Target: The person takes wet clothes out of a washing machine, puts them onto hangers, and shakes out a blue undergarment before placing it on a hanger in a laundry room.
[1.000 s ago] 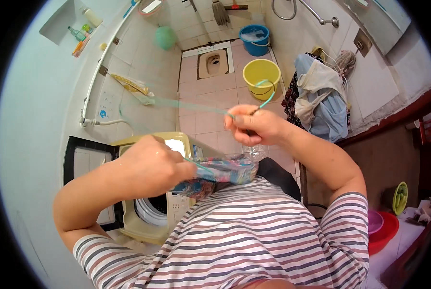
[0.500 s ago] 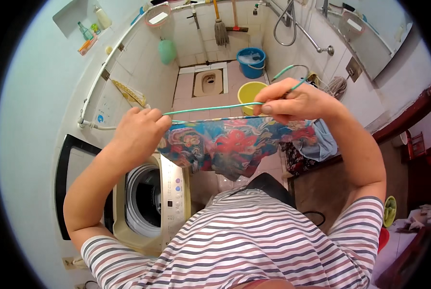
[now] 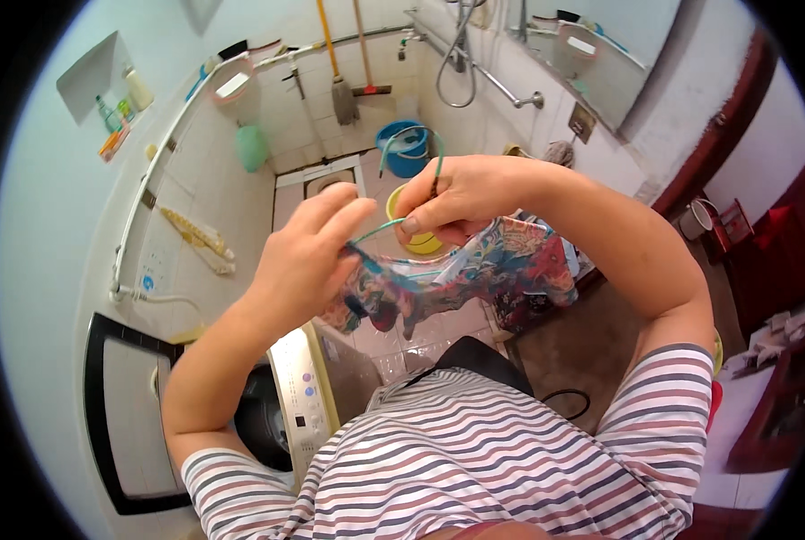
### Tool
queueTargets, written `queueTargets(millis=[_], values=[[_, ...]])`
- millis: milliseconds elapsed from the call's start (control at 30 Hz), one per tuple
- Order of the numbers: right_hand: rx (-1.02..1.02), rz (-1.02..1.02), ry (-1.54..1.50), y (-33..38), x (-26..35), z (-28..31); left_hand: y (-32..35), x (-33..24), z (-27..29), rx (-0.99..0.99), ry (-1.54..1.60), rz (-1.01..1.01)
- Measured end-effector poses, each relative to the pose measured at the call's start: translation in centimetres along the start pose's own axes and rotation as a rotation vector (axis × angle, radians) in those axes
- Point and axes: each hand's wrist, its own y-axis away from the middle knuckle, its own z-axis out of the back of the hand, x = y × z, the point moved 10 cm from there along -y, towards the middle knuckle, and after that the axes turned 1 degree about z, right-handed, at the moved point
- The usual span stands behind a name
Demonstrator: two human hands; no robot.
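Green hanger upright, right hand grip

The person wears a short-sleeved shirt with horizontal stripes in white, grey-blue and dull red. The stripes run across the chest and curve around both sleeves, which end above the elbows. Both forearms are bare. The left hand and right hand carry no gloves, rings or watch that can be seen.
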Motion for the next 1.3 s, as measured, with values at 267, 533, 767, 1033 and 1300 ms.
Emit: queueTargets(millis=[267,533,767,1033,1300], values=[[-0.181,0.129,0.330,1.1,-0.2,3.1,8.1,8.0,-7.7,-0.024,0.799,0.634],[-0.291,-0.102,0.068,8.4,-14.7,4.2,12.4,12.0,-6.9,-0.205,0.892,0.716],[-0.605,0.128,0.559,6.7,-5.2,6.3,11.9,9.3,-9.1,-0.142,0.856,0.600],[-0.394,0.115,-0.272,-1.3,-10.1,-3.9,14.0,9.0,-14.9,0.207,0.560,0.484],[-0.659,-0.011,-0.599,3.2,-20.4,3.3,23.5,12.9,-22.6,0.194,0.537,0.845]])
